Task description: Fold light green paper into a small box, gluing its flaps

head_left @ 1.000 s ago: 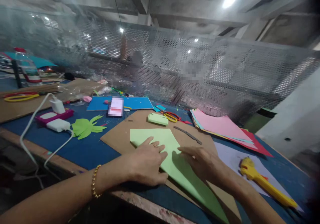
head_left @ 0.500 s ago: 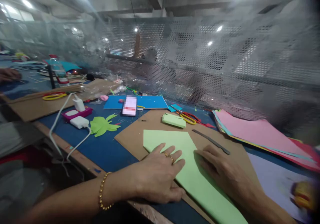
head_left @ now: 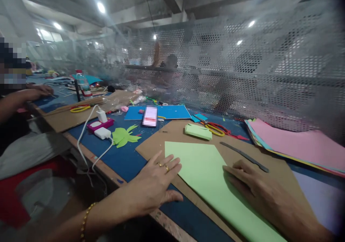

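Observation:
A folded sheet of light green paper [head_left: 199, 166] lies on a brown cardboard sheet [head_left: 151, 145]. My left hand [head_left: 159, 181], with rings on its fingers, is spread palm down at the paper's left edge; its fingertips overlap that edge, but contact is unclear. On the right side, my right hand [head_left: 253, 188] has its fingers bent and close together, with the tips pressing on the paper's edge. A smaller folded green paper piece [head_left: 198, 131] sits just beyond the sheet. Beside my right hand lies a grey flat blade [head_left: 244, 156].
Scissors [head_left: 215, 128], a blue board [head_left: 172, 112] and a phone [head_left: 150, 116] lie farther back. Left are green paper leaves [head_left: 125, 136] and a purple power strip [head_left: 100, 126] with white cables. Stacked coloured paper [head_left: 296, 141] stands right. Another person's hand [head_left: 40, 90] is far left.
My left hand has pulled back leftward from over the green paper to its edge. My right hand keeps its place on the paper. The view has turned left, bringing another person into sight.

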Available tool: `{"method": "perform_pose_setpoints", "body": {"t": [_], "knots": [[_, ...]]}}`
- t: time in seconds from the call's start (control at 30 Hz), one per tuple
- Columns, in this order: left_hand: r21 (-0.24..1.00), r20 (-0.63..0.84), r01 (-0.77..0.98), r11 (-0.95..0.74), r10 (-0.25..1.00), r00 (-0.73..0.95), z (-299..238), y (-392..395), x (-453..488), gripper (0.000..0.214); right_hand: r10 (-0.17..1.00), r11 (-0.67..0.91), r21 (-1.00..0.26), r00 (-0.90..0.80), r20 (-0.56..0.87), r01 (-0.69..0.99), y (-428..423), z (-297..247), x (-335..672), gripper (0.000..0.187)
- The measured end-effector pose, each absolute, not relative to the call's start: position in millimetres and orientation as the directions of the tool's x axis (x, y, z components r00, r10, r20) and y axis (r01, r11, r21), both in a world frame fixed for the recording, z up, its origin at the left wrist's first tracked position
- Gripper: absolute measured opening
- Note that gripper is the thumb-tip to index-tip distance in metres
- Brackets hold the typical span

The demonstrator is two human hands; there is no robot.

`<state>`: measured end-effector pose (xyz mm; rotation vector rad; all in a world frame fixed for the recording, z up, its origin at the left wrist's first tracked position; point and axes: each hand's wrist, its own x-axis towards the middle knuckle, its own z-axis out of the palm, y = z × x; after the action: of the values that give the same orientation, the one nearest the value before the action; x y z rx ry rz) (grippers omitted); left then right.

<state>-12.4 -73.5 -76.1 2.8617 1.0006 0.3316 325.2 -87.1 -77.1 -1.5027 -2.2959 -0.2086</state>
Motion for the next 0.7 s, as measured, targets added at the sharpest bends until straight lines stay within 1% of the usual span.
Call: {"method": "perform_pose_setpoints", "body": {"t": [0.1,0.33,0.47,0.5,0.63,0.7], "knots": [[0.127,0.18,0.654,-0.746,0.666,0.724,-77,-74,-21,0.069,0.869,0.415,-0.073,-0.371,0.328,0.907,-86,-78,326,0.03],[0.097,0.156,0.689,-0.718,0.695,0.702,-79,-75,-27,0.069,0.866,0.418,-0.082,-0.369,0.337,0.905,-86,-78,324,0.03],[0.105,0.201,0.693,-0.714,0.697,0.688,-83,-73,-26,0.066,0.875,0.412,-0.098,-0.363,0.32,0.906,-89,-70,320,0.027],[0.114,0.223,0.7,-0.705,0.705,0.673,-83,-72,-25,0.061,0.88,0.408,-0.098,-0.362,0.309,0.908,-89,-67,318,0.026],[0.175,0.306,0.756,-0.63,0.765,0.567,-76,-63,-12,0.029,0.911,0.354,-0.084,-0.323,0.257,0.932,-87,-59,311,0.031],[0.173,0.299,0.798,-0.578,0.803,0.516,-70,-59,-3,0.024,0.92,0.34,-0.088,-0.312,0.237,0.936,-85,-56,308,0.036]]}}
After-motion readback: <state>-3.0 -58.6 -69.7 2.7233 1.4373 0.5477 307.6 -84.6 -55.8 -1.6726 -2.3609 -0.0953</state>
